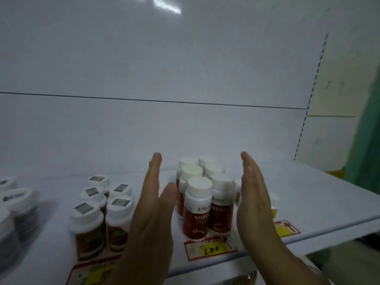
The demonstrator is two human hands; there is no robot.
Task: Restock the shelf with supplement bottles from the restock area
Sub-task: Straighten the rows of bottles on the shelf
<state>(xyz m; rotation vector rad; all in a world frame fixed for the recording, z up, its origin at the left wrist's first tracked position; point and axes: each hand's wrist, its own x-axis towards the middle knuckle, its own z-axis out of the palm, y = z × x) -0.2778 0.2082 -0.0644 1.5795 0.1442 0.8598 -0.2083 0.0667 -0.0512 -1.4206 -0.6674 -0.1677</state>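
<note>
Several red-labelled supplement bottles [198,208] with plain white caps stand in two rows on the white shelf [308,198]. My left hand [152,219] is held flat and upright just left of this group, fingers straight, holding nothing. My right hand [255,202] is held the same way just right of it, palm facing the bottles. Neither hand clearly touches a bottle. A yellow-labelled bottle [274,204] is mostly hidden behind my right hand.
Left of my hands stands a cluster of brown-labelled bottles [100,212] with square seals on their caps. Blurred larger bottles [14,206] sit at the far left. Red and yellow price tags [209,248] run along the shelf's front edge. A green surface [368,140] rises at the right.
</note>
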